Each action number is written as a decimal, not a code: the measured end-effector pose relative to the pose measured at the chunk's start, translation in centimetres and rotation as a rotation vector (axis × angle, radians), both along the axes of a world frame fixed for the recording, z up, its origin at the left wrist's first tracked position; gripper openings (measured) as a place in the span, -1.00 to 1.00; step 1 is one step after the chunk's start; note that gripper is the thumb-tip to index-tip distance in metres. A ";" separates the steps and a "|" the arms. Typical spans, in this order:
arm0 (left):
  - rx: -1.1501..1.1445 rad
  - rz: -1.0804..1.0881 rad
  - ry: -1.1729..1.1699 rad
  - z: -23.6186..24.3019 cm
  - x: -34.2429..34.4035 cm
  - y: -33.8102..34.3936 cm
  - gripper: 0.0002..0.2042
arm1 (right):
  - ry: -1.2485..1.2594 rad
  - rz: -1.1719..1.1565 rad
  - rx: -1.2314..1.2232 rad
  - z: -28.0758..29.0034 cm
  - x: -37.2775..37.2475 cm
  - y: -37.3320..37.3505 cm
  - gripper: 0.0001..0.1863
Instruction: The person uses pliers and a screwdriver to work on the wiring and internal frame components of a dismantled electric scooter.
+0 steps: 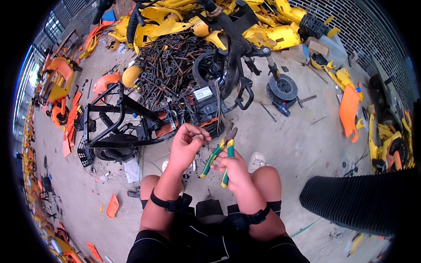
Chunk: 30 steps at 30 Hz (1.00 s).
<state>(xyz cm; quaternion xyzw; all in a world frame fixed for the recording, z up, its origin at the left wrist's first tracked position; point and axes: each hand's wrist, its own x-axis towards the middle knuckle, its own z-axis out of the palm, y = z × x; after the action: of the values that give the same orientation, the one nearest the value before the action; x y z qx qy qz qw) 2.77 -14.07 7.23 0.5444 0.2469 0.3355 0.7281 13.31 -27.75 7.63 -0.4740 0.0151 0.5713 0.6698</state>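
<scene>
In my right hand is a pair of cutting pliers with green and yellow handles. Their handles are spread and the jaws point up and away from me. My left hand is raised just left of the pliers, thumb and fingers pinched together; whatever is between them is too small to make out. Just beyond both hands lies a stripped black scooter frame on its side. On it are a dark box with a silver label and a bundle of loose cables.
Behind the frame is a heap of rusty metal parts, with yellow body panels piled further back. To the right are a cordless drill, an orange panel and a large black ribbed tube. An orange piece lies left.
</scene>
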 end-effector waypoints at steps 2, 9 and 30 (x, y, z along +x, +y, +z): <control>-0.028 -0.008 -0.016 0.0 -0.2 0.6 -0.89 | -0.052 0.077 0.032 0.5 0.3 0.2 -0.51; -0.070 0.038 -0.053 -1.4 -1.1 2.1 -0.74 | -0.143 0.235 0.097 3.5 0.6 3.2 -0.39; -0.182 -0.003 0.040 -5.2 -3.8 3.4 -0.53 | -0.132 0.429 -0.054 -3.1 -2.2 3.3 -0.41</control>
<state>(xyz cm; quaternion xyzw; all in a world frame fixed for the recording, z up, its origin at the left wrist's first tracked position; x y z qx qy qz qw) -1.04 -10.65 2.05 0.4828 0.2900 0.2999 0.7699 11.07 -24.47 4.49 -0.5204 -0.1148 0.6679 0.5195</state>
